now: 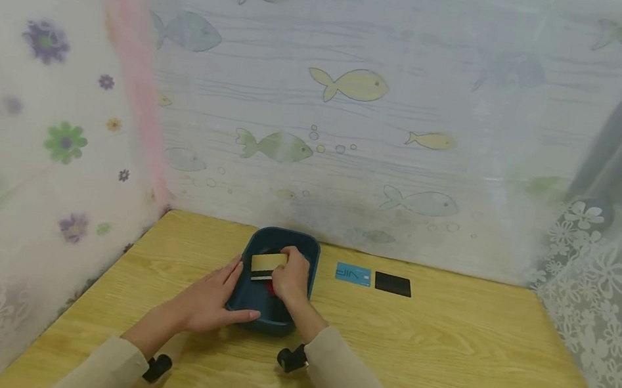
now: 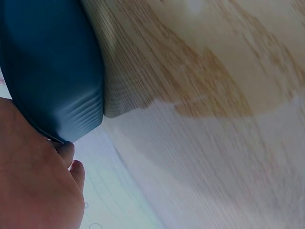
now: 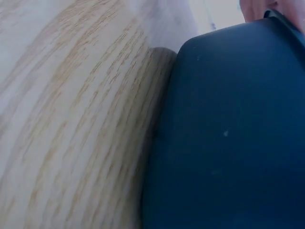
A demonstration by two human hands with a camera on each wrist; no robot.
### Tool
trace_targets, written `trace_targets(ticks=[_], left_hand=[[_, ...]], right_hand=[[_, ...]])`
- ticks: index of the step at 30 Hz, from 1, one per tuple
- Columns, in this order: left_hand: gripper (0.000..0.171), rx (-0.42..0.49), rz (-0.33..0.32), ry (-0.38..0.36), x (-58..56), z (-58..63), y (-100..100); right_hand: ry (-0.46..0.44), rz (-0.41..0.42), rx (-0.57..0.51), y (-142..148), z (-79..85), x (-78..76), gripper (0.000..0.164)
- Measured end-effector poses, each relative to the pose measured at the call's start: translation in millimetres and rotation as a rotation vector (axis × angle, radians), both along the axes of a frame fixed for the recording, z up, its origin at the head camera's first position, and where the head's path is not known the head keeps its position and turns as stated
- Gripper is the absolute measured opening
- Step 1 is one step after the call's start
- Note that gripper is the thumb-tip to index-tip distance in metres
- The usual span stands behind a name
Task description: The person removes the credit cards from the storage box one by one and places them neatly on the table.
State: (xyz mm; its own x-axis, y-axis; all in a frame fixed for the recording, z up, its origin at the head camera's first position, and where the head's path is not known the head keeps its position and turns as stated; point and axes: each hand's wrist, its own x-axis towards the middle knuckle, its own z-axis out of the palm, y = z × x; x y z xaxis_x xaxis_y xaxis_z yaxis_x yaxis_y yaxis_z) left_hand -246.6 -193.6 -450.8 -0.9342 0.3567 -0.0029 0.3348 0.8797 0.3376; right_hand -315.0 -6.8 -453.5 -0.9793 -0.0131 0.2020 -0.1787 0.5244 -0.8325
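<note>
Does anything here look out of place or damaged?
Nothing looks spilled or broken. Two small oddities: the blue card on the table seems turned, its lettering upside down in the head view, and the outer wall of the bin shows a small pale mark, perhaps dirt or a scuff.

**Gold card held in a dark blue tub**

The tub (image 1: 267,328) is deep, open-topped and rectangular with rounded corners. It stands upright, its long sides running away from the person. Parallel ridges mark part of its outer wall in the left wrist view; small pale specks dot the smooth outer surface in the right.

The left hand (image 1: 204,304) lies along the left wall, fingers extended, thumb over the near left corner. Within the tub's outline, the right hand (image 1: 294,279) pinches the gold card (image 1: 264,262) by its right end. A black band and a whitish strip cross the card's near edge. A red item (image 1: 270,288), partly hidden, shows just below.
</note>
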Motion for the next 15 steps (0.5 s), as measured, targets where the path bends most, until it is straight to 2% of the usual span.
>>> trace_targets(ticks=[5,11,15], left_hand=[[0.120,-0.003,-0.004,-0.014,-0.7,1.4,1],[0.120,0.001,0.002,-0.029,-0.4,1.2,0],[0.120,0.004,0.003,-0.022,0.0,1.9,0]], right_hand=[[0.055,0.032,-0.023,6,7.0,3.0,0.040],[0.104,0.108,-0.043,15,18.6,10.8,0.036],[0.108,0.160,-0.048,24,26.5,16.7,0.034]])
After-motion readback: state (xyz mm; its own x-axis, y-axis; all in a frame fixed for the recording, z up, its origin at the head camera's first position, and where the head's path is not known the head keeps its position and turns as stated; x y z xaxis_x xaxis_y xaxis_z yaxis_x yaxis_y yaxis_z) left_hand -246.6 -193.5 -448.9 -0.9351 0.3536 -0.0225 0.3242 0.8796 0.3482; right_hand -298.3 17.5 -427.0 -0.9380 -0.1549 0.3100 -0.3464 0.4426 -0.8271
